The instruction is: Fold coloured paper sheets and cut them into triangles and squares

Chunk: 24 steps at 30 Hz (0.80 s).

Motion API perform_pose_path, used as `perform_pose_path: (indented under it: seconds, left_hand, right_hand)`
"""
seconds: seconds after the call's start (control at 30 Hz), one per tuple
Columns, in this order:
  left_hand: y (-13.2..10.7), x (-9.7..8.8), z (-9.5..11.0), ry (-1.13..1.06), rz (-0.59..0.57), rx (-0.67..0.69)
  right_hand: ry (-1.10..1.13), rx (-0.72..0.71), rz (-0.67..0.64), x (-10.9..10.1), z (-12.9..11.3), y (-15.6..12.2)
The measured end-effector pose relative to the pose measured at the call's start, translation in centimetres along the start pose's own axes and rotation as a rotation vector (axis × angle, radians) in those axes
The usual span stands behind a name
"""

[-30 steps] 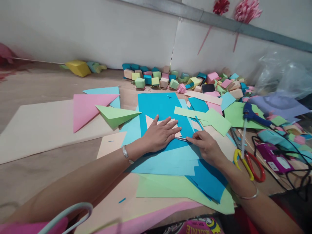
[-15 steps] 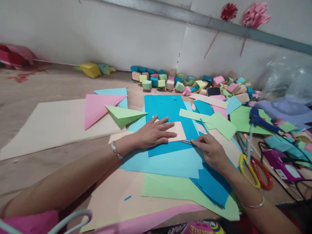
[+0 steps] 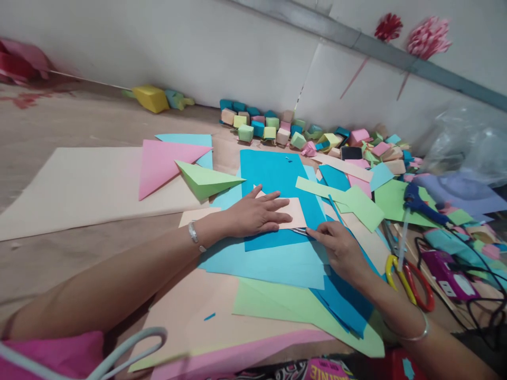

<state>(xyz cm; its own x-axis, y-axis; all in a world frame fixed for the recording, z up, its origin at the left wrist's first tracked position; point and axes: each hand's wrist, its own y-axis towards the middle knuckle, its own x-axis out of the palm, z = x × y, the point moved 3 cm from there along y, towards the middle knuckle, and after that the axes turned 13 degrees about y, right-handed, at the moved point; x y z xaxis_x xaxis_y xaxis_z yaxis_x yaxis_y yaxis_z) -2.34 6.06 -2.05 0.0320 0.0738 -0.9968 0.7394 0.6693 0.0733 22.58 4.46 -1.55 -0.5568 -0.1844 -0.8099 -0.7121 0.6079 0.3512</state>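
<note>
My left hand lies flat with fingers spread on a small peach paper piece, pressing it on a blue sheet. My right hand is closed around a thin metal tool. Its narrow tip lies along the lower edge of the peach piece; the rest is hidden in my fingers, so I cannot tell its exact kind. Beneath the blue sheet spread light blue sheets. Close to the left hand, a folded green paper overlaps a pink paper triangle.
Scissors with yellow and red handles and a blue glue gun lie at the right, near a purple power socket with black cables. Small paper cubes line the wall. A white cable loop rises at the lower left.
The camera view has shifted slightly. My right hand and the metal tool have moved a little left along the peach paper's lower edge. My left hand stays pressed on the paper.
</note>
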Motion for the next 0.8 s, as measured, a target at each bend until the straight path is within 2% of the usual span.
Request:
perform_pose_path:
  seconds: [0.23, 0.37, 0.63, 0.8]
  left_hand:
    - [-0.1, 0.0, 0.0, -0.009, 0.012, 0.005]
    - [-0.1, -0.1, 0.0, -0.009, 0.011, 0.002]
    - [-0.1, 0.0, 0.0, -0.013, 0.037, -0.006]
    - [-0.1, 0.2, -0.1, -0.028, 0.063, -0.117]
  right_hand:
    - [-0.038, 0.056, 0.006, -0.8, -1.0, -1.3]
    - [-0.057, 0.115, -0.035, -1.2, -1.9, -1.2]
    - [-0.054, 0.030, -0.025, -2.0, -0.1, 0.9]
    - [-0.031, 0.056, -0.075, -2.3, 0.1, 0.8]
